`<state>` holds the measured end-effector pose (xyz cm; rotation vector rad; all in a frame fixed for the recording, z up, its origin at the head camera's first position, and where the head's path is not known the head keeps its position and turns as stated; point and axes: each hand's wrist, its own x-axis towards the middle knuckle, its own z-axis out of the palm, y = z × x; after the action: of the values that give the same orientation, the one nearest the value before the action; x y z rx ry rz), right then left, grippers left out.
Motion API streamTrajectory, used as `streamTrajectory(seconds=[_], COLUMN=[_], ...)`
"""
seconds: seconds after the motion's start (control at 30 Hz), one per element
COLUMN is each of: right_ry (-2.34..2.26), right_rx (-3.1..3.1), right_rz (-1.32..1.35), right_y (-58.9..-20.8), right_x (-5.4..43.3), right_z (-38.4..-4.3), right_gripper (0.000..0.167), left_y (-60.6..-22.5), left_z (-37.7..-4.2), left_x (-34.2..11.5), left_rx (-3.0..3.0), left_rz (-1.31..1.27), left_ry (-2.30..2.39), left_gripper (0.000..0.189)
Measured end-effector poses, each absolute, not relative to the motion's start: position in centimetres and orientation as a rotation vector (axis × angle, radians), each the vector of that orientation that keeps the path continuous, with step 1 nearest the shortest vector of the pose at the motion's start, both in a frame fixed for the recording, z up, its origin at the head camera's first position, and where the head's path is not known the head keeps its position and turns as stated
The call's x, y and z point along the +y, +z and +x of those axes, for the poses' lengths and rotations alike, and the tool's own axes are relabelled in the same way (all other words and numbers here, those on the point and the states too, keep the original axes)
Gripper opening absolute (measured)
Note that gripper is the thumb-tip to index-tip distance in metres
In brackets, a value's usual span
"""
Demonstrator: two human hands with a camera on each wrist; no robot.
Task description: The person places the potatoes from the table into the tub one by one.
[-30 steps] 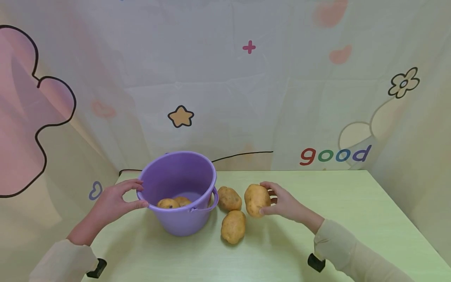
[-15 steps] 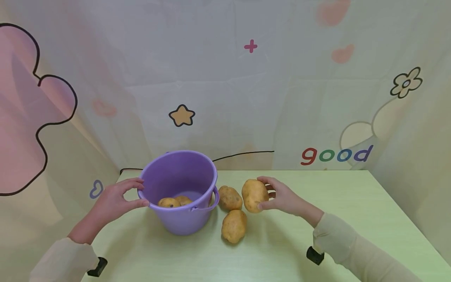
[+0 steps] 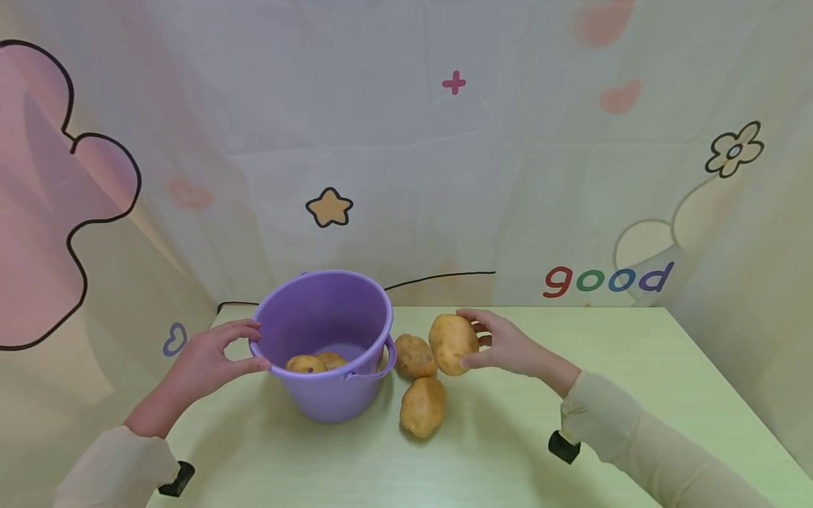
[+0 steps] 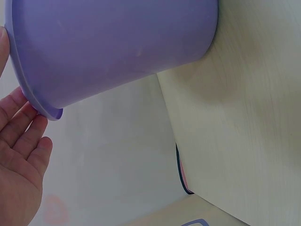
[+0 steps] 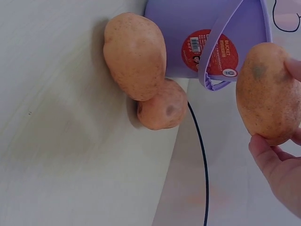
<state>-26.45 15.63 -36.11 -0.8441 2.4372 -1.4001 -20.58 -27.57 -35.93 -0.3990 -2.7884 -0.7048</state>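
My left hand [image 3: 212, 362] holds the left rim of a purple bucket [image 3: 333, 398], with fingers over the edge and thumb at the front. In the left wrist view several fingers [image 4: 29, 132] touch the bucket's lip [image 4: 49, 114]. Two potatoes show inside the bucket, one of them a yellowish potato [image 3: 305, 364] with a dark spot. My right hand [image 3: 508, 344] grips another potato [image 3: 452, 344] between thumb and fingers, raised above the table to the right of the bucket. Two more lie on the table there, a back potato [image 3: 414, 358] and a front potato [image 3: 423, 407].
The bucket's handle [image 3: 389, 360] hangs down on its right side, over a red label [image 5: 221, 56] seen in the right wrist view. A pale green table [image 3: 571, 395] meets a printed curtain [image 3: 406, 176] along its back edge.
My right hand has lifted its potato higher and moved it slightly left toward the bucket. The left hand stays at the bucket's rim.
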Motion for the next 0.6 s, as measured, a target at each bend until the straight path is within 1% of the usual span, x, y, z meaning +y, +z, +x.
streamTrajectory(seconds=[0.6], right_ry=[-1.339], right_rx=[2.441], right_rz=[-0.936], right_y=[-34.1], right_x=[14.2], right_z=[-26.9], right_gripper=[0.074], left_y=[-36.3], left_z=[-20.8], left_x=[-27.7], left_rx=[-2.765], left_rz=[-0.413], left_ry=[-0.697], left_gripper=[0.050])
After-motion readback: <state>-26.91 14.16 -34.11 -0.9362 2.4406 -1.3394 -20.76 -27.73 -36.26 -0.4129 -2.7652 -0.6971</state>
